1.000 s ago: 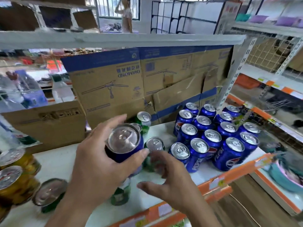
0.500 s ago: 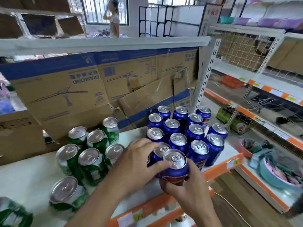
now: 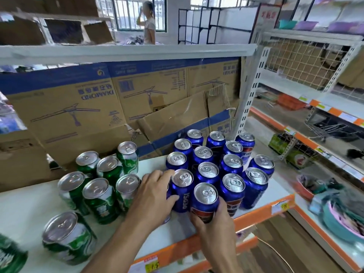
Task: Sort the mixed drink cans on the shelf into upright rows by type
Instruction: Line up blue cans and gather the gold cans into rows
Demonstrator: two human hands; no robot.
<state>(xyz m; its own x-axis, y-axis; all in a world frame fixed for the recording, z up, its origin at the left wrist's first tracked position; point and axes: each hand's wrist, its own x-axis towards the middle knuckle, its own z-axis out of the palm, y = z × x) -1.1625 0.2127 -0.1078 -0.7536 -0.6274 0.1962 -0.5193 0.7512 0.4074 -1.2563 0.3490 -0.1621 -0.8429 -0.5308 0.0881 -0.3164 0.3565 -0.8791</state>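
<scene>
A blue can [image 3: 204, 201], still gripped by the right hand [image 3: 214, 223], is now stood on the shelf [image 3: 23, 209]; its neighbour [image 3: 182, 192] is clasped by the left hand [image 3: 153, 196].

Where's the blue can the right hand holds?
Head view, right of centre: the blue can, gripped by the right hand, is at the front edge of the shelf, frontmost of the blue group, beside the Pepsi can the left hand holds.

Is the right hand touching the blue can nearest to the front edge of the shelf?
Touching. The head view shows the right hand gripping the front blue can, its fingers curled around the can's lower part with no gap.
</scene>
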